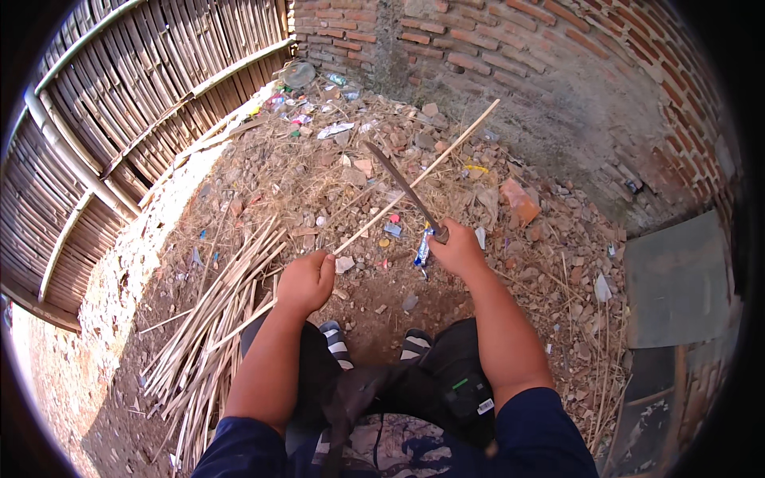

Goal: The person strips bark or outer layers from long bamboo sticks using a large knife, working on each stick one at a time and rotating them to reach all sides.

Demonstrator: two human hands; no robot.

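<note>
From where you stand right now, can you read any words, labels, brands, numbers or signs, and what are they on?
There are none I can read.
White label on the black item at the right thigh: marks too small to read.
Blue-and-white wrapper by the right hand: any print is too blurred.
Other scattered litter: too small to tell.

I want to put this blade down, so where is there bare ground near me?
Mostly bare soil lies between and just ahead of your sandals. A heap of sticks crowds your left; beyond the blade in your right hand, rubble and litter reach to the brick wall.
</note>
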